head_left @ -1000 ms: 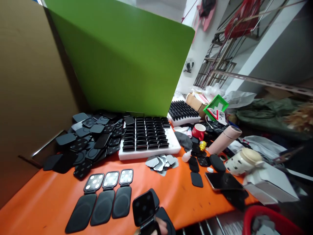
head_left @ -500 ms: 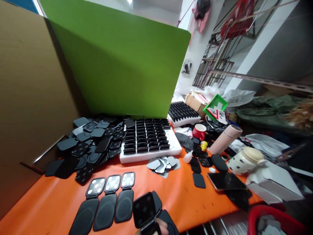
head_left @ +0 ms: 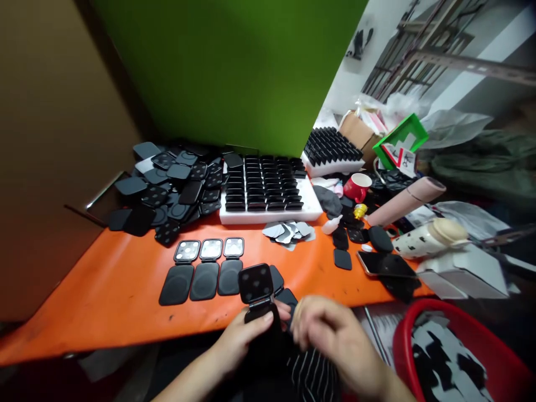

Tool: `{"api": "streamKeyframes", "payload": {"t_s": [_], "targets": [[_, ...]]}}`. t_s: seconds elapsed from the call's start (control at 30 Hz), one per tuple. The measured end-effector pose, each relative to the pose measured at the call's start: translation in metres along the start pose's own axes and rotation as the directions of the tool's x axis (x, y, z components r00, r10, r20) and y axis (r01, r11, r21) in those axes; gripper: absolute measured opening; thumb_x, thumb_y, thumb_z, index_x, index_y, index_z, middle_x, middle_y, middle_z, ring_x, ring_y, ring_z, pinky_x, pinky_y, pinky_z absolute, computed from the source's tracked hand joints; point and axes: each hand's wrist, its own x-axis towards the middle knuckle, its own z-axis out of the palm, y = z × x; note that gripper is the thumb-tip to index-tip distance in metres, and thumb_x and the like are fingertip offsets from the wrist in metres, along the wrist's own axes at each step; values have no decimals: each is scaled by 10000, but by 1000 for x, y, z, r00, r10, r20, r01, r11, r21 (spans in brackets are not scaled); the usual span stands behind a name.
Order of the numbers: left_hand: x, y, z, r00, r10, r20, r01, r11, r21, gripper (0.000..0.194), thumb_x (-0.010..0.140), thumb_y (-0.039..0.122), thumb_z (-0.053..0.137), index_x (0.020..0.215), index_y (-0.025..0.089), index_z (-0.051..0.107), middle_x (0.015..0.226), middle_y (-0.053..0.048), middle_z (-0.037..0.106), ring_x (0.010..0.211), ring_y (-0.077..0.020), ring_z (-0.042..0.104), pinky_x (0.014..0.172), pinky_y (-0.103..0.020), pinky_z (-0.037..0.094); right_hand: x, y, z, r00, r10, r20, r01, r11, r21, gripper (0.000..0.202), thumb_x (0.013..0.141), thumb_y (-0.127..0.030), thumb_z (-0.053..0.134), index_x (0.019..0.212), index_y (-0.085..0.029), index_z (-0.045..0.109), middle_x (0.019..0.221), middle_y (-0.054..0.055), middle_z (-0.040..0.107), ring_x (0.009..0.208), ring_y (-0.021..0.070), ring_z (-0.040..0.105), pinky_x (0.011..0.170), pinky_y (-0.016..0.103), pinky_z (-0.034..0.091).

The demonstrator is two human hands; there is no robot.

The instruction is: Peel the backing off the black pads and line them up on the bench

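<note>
My left hand grips a black hinged folding pad near the table's front edge. The pad stands unfolded, and its upper square panel shows several round spots. Close by on the right is my right hand, its fingers curled together and somewhat blurred; whatever may be in them is hidden. Behind the held pad, a second dark pad lies partly covered on the orange table. To the left, three unfolded pads lie in a row, their upper panels pale with round spots.
A heap of dark pads lies at the back left. Beside it, a white foam tray holds rows of black pieces. Grey cut sheets lie before it. A phone, pink bottle and red mug stand right, above a red bin.
The view has tilted down, so the table sits higher and both forearms show. My right hand has come into view beside the left, which still holds the pad.
</note>
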Motion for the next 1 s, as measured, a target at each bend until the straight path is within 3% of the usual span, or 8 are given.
{"api": "streamKeyframes", "payload": {"t_s": [0.1,0.27,0.37,0.43,0.6,0.73,0.87,1.0], "targets": [[-1,3,0,999,-50,21,52,991,-123,275,779,321,547,880,108,687,1106,-125,599,863,-242,598,818,-373,440,22,17,4,992,46,-113,-36,995,94,280,781,-477,551,786,-200,591,791,27,593,778,168,549,735,294,433],[-3,7,3,959,-269,93,283,932,-225,340,831,331,470,937,74,667,803,-142,691,742,-221,642,718,-336,461,33,50,31,941,284,183,-338,779,529,313,808,-494,503,862,-188,545,608,-21,531,453,94,471,411,203,389],[-5,10,-3,979,-200,-30,188,956,-225,287,797,296,539,957,95,669,986,-132,669,935,-251,604,866,-359,409,40,53,34,965,263,-15,-174,679,713,288,787,-499,533,875,-230,484,682,-22,567,490,101,509,411,198,392],[-8,11,-9,982,-175,-74,157,966,-207,279,781,288,566,960,99,667,1088,-131,631,1012,-261,569,907,-355,387,46,52,30,972,190,-137,-36,698,715,271,802,-498,514,884,-244,469,653,-40,552,506,95,513,461,203,416],[-10,1,-17,963,-239,-127,215,961,-177,444,750,243,586,1172,141,497,1131,-152,593,716,-213,655,709,-366,478,49,54,23,990,139,-2,-126,904,409,313,840,-518,425,897,-217,488,495,-84,425,336,33,205,327,146,184],[-6,-11,-11,972,-153,-176,153,988,-11,490,721,183,586,1188,170,439,1086,-110,611,754,-202,644,759,-377,468,41,46,29,999,22,31,-20,998,-61,259,864,-443,414,895,-208,517,638,-20,540,497,90,459,439,189,336],[-4,-16,-6,986,61,-158,2,927,374,492,752,162,531,1236,195,445,1185,-88,567,1099,-247,503,955,-404,349,37,28,29,988,-145,44,145,819,-556,188,882,-336,404,878,-227,557,739,9,590,694,158,550,599,248,390],[-5,-16,-5,972,180,-150,-30,730,683,620,777,131,463,1359,251,287,1292,-77,484,1135,-245,471,971,-396,325,38,15,26,974,-201,104,207,602,-771,208,887,-260,381,825,-227,577,774,24,592,700,163,545,602,254,366]]}}
